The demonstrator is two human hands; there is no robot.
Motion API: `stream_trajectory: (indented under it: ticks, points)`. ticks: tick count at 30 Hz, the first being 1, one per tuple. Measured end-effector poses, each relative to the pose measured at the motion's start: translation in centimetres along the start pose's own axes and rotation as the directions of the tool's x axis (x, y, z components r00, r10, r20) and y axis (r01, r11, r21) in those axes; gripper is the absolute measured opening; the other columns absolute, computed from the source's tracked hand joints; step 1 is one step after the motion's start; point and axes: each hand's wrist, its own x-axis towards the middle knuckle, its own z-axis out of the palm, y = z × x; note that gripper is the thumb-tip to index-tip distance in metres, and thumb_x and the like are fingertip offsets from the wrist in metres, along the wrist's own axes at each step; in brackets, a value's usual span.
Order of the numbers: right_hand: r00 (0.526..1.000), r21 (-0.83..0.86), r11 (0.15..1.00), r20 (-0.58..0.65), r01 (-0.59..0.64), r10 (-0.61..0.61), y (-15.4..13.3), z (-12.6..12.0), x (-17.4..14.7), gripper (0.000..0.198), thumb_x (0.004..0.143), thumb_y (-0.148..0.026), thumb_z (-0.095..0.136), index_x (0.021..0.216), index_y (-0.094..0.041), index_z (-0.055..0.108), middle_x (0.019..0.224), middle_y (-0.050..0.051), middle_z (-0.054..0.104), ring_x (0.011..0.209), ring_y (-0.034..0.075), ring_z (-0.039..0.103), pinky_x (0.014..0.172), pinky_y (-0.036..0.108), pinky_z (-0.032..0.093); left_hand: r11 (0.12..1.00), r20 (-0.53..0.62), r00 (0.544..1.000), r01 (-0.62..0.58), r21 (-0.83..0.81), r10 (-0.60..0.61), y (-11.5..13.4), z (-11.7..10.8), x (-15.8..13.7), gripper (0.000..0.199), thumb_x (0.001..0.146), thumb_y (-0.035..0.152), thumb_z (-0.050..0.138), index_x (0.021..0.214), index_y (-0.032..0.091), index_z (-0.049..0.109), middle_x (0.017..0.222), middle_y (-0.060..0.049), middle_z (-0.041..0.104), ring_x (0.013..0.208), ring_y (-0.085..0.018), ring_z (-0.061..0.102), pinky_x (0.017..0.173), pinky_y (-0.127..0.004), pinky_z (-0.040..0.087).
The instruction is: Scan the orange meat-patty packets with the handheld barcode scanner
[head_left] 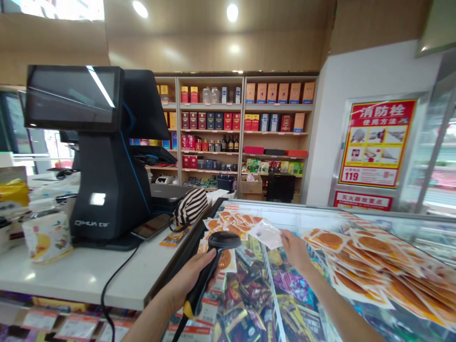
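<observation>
My left hand (192, 273) is wrapped around the handle of a black handheld barcode scanner (223, 241) with a yellow tip at its lower end. A cable trails down from that handle. Between the fingers of my right hand (296, 251) is the edge of a flat whitish packet (267, 233), held a little to the right of the scanner's head. Its contents are too blurred to name. Beneath both hands lies a glass-topped freezer (281, 209) filled with colourful wrapped goods. Flat packets with round orange discs (242, 219) are spread on the glass beyond the scanner.
A large pile of orange-disc packets (374, 256) covers the glass at right. On the white counter (85, 278) at left stand a black checkout terminal (107, 180), a phone (151, 227), a striped pouch (190, 207) and a white patterned bag (48, 236). Shelves of boxes (210, 121) line the back.
</observation>
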Motion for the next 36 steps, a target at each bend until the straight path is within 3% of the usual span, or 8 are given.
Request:
stream_trajectory:
  ticks: [2, 4, 7, 14, 24, 36]
  points:
    - [0.986, 0.223, 0.965, -0.066, -0.137, 0.155, 1.3, -0.8, -0.4, 0.034, 0.076, -0.028, 0.028, 0.096, -0.014, 0.051, 0.08, 0.007, 0.064, 0.071, 0.018, 0.059, 0.064, 0.028, 0.043, 0.999, 0.027, 0.999, -0.019, -0.033, 0.02, 0.0, 0.9, 0.3, 0.036, 0.066, 0.05, 0.047, 0.067, 0.014, 0.05, 0.052, 0.002, 0.05, 0.039, -0.006, 0.042, 0.038, -0.017, 0.03]
    - [0.957, 0.395, 0.883, -0.026, -0.255, 0.288, 2.3, -1.1, -0.8, 0.036, 0.074, -0.031, 0.029, 0.096, -0.013, 0.05, 0.078, 0.008, 0.063, 0.064, 0.017, 0.059, 0.057, 0.027, 0.045, 0.998, 0.074, 0.997, -0.02, -0.053, 0.024, 0.1, 1.8, 0.6, 0.035, 0.067, 0.049, 0.046, 0.071, 0.015, 0.05, 0.053, 0.003, 0.049, 0.039, -0.006, 0.041, 0.038, -0.018, 0.029]
    - [0.924, 0.542, 0.774, 0.014, -0.328, 0.382, 3.4, -1.0, -1.3, 0.037, 0.072, -0.034, 0.031, 0.097, -0.012, 0.048, 0.082, 0.009, 0.062, 0.062, 0.017, 0.059, 0.052, 0.026, 0.046, 0.999, 0.151, 0.988, -0.01, -0.053, 0.017, 0.1, 2.8, 1.0, 0.035, 0.069, 0.049, 0.044, 0.069, 0.014, 0.049, 0.052, 0.003, 0.048, 0.038, -0.006, 0.041, 0.038, -0.018, 0.029]
    - [0.914, 0.531, 0.774, 0.003, -0.345, 0.405, 4.8, -0.3, -1.8, 0.04, 0.071, -0.036, 0.032, 0.097, -0.012, 0.049, 0.08, 0.009, 0.061, 0.053, 0.015, 0.058, 0.054, 0.027, 0.046, 0.996, 0.164, 0.986, -0.013, -0.088, 0.028, 0.1, 3.7, 1.5, 0.034, 0.07, 0.047, 0.043, 0.063, 0.014, 0.047, 0.053, 0.002, 0.049, 0.037, -0.005, 0.041, 0.037, -0.017, 0.029]
    - [0.93, 0.591, 0.757, -0.033, -0.277, 0.366, 4.3, -0.4, -2.0, 0.041, 0.071, -0.038, 0.033, 0.098, -0.012, 0.049, 0.086, 0.01, 0.061, 0.054, 0.016, 0.058, 0.055, 0.028, 0.046, 0.994, 0.169, 0.986, 0.007, -0.111, 0.012, 0.4, 4.3, 1.5, 0.033, 0.07, 0.048, 0.044, 0.073, 0.015, 0.048, 0.053, 0.002, 0.05, 0.039, -0.006, 0.043, 0.037, -0.017, 0.032]
    - [0.93, 0.678, 0.693, -0.034, -0.247, 0.365, 4.0, -0.2, -2.0, 0.04, 0.068, -0.038, 0.039, 0.096, -0.011, 0.05, 0.088, 0.011, 0.06, 0.063, 0.017, 0.059, 0.056, 0.029, 0.048, 0.99, 0.196, 0.98, -0.007, -0.142, 0.035, 0.7, 4.4, 1.9, 0.034, 0.07, 0.047, 0.044, 0.069, 0.013, 0.05, 0.055, 0.001, 0.049, 0.039, -0.005, 0.042, 0.037, -0.017, 0.032]
